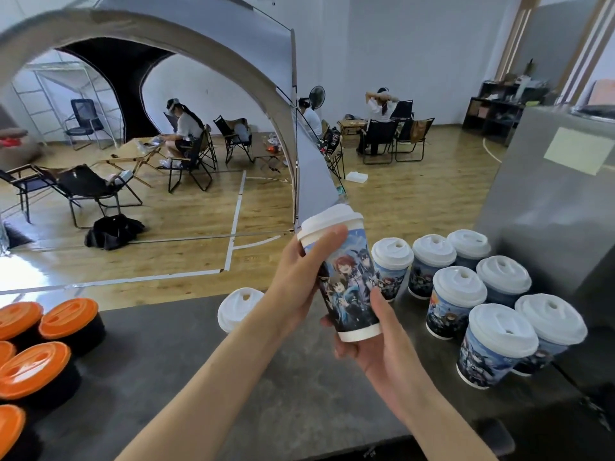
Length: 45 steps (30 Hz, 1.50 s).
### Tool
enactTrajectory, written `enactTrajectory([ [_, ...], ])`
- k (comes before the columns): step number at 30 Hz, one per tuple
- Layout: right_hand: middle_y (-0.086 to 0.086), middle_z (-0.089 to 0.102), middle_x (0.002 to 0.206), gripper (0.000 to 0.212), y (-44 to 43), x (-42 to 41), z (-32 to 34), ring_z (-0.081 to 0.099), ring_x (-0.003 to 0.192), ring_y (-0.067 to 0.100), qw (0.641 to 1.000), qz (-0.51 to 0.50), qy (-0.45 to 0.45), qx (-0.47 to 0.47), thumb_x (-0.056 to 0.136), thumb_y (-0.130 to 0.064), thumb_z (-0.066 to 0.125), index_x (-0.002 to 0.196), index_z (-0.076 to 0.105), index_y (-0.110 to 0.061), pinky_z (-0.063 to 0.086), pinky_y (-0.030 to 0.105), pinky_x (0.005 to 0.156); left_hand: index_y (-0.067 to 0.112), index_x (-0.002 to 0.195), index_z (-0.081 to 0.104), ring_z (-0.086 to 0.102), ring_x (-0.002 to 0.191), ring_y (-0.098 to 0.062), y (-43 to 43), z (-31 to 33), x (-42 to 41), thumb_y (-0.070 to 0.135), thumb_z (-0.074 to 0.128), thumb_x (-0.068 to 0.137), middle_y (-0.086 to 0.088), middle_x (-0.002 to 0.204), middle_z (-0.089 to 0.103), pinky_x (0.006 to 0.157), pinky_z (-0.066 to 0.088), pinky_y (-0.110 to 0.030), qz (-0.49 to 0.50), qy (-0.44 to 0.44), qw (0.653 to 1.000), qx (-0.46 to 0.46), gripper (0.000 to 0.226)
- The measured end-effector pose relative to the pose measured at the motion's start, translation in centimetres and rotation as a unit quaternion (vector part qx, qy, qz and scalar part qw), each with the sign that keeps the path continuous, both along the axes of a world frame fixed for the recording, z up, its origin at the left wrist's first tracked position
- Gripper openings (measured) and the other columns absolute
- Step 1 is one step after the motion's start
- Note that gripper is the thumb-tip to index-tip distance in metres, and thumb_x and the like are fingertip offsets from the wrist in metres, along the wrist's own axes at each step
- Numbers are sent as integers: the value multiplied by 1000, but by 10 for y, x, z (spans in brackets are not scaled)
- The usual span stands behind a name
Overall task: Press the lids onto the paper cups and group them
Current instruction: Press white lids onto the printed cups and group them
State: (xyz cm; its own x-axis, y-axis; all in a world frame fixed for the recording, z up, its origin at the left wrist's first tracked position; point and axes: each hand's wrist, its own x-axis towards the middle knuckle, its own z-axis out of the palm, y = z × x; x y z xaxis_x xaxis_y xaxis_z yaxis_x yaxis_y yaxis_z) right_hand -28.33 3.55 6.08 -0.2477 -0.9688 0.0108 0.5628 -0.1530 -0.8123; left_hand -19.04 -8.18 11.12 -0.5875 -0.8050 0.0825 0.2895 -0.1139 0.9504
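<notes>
A printed paper cup (346,281) (white lid already on) is held tilted above the dark counter (186,371), gripped near its rim by the left hand (299,284) and at its base by the right hand (382,341). Seven lidded cups (457,294) are grouped just right of the right hand.

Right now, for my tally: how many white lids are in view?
9. One on the held cup. Seven on the grouped cups at the counter's right: three rear lids, two middle lids, two front lids. One lone lid behind the left forearm. Others may be hidden.
</notes>
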Motion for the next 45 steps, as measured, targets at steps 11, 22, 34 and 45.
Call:
enactTrajectory([
  [11, 5, 77, 95, 68, 11, 8, 14, 71, 73, 21, 979, -95, 177, 29, 55, -82, 83, 103, 73, -34, 55, 25, 57, 6, 134, 63, 73, 105, -30, 3, 17, -4, 69, 74, 69, -20, 123, 72, 89, 61, -38, -70, -1, 995, 75, 91],
  [22, 23, 66, 85, 78, 28, -12, 63, 62, 57, 26, 906, 310, -287, -8, 94, -66, 53, 115, 65, 9, 49, 35, 57, 0, 140, 57, 63, 121, -32, 4, 18, -7, 73, 58, 86, -18, 130, 66, 107, 49, -42, -167, 111, 963, 178, 90],
  [34, 25, 68, 93, 65, 28, -15, 62, 62, 63, 27, 940, 255, -225, 27, 97, -57, 53, 133, 49, -2, 54, 37, 60, 8, 128, 67, 66, 116, -30, 1, 32, 4, 69, 62, 81, -16, 126, 70, 114, 42, -47, -100, -20, 994, 48, 76],
  [45, 29, 67, 95, 63, 25, -14, 62, 58, 54, 27, 949, 229, -214, 19, 79, -48, 84, 117, 74, 2, 56, 38, 52, 5, 126, 67, 71, 104, -27, 3, 30, 5, 47, 72, 82, -15, 117, 73, 91, 58, -36, -96, 1, 995, 38, 61],
])
